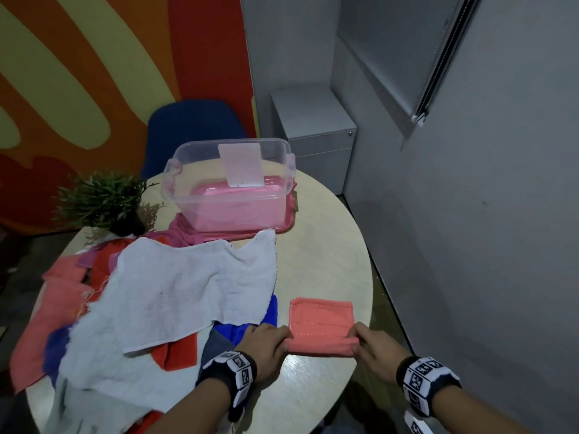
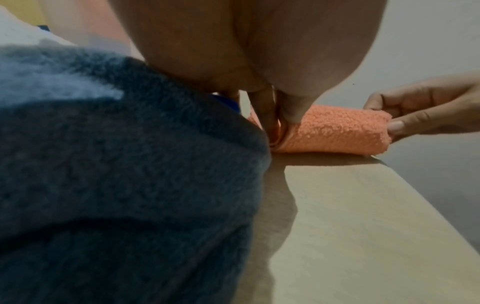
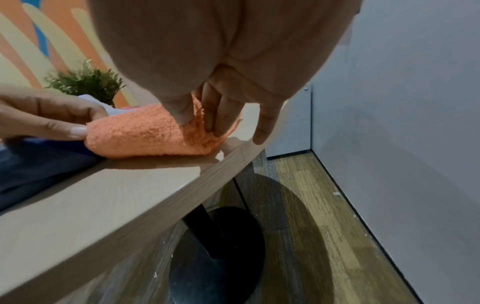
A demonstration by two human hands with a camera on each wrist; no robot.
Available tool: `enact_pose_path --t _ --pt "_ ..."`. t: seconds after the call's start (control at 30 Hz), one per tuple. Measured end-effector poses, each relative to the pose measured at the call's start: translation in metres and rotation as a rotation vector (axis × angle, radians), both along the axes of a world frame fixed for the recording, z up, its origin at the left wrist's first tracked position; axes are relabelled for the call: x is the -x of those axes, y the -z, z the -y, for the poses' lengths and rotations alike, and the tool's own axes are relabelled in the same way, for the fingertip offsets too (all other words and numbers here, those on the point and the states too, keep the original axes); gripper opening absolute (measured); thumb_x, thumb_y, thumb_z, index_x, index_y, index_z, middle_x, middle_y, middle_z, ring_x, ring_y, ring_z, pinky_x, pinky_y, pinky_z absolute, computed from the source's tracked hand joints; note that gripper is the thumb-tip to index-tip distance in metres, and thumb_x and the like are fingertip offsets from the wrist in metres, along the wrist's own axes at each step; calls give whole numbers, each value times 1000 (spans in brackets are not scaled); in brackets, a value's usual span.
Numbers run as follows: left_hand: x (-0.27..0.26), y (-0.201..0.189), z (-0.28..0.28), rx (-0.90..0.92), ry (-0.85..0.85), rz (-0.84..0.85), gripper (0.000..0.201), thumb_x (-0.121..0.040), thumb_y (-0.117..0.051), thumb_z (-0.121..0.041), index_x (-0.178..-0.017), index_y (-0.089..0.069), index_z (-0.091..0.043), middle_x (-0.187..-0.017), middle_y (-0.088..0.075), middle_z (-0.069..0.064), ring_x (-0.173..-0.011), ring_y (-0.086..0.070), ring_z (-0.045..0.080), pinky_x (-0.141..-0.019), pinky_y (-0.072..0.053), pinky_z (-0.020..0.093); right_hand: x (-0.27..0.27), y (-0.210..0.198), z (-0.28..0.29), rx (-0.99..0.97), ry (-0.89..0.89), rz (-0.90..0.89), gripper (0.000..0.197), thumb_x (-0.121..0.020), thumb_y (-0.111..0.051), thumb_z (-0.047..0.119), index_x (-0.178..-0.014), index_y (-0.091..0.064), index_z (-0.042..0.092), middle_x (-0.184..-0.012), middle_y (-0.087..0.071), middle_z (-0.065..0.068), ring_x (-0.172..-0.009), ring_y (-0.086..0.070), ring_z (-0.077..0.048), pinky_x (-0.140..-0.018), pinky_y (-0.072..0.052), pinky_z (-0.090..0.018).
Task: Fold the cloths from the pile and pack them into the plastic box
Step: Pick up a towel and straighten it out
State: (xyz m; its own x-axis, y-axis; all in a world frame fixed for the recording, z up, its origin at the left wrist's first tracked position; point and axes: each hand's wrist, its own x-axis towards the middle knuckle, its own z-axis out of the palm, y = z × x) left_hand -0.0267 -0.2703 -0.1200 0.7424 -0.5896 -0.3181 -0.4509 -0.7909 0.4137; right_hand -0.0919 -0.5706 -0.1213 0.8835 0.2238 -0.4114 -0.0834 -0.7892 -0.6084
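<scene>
The room is dim, and the head view looks murky, with grey walls shading to dark at the corners. A pale glare patch lies on the tabletop (image 1: 316, 267) just near of the left hand (image 1: 266, 343). Straight lines bow toward the frame edges in all three views. In the left wrist view the dark cloth (image 2: 116, 174) closest to the lens is soft and out of focus, and a shadow falls on the wood under the orange cloth (image 2: 335, 131). In the right wrist view the table casts a broad shadow on the floor (image 3: 324, 205).

Nubby terry orange cloth (image 2: 335, 131); seemingly wood-grain matt table (image 3: 145, 197).
</scene>
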Motion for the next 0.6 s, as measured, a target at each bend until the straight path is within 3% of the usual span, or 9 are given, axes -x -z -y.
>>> enact_pose_path --t 0.13,0.3,0.47,0.6 --pt "-8 -1 8 -6 -100 -51 23 -101 -32 -40 -112 -50 -30 -103 -60 -2 -100 -52 21 -90 -35 37 -3 3 -3 -10 98 21 9 -98 -51 28 -103 -45 31 -88 -67 3 -77 -63 -11 -74 -54 -33" --pt "-20 -1 19 4 -209 -109 21 -103 -33 -34 -111 -49 -24 -103 -65 0 -98 -59 23 -91 -38 38 -11 -2 -9 -41 218 38 22 -99 -51 31 -120 -48 36 -98 -66 6 -84 -62 -4 -75 -52 -23" --pt "-27 -1 30 -18 -279 -133 25 -104 -29 -35 -110 -47 -18 -101 -65 4 -94 -61 25 -91 -40 38 -23 -12 -12 -39 141 -32 45 -88 -66 46 -126 -45 39 -105 -57 15 -92 -60 -5 -76 -47 -16" --pt "-32 -3 37 -36 -276 -141 26 -104 -27 -36 -114 -44 -18 -103 -65 6 -99 -62 28 -93 -40 40 -34 -10 -10 75 165 -20 25 -95 -56 39 -118 -49 31 -106 -65 4 -93 -61 -12 -84 -50 -27"
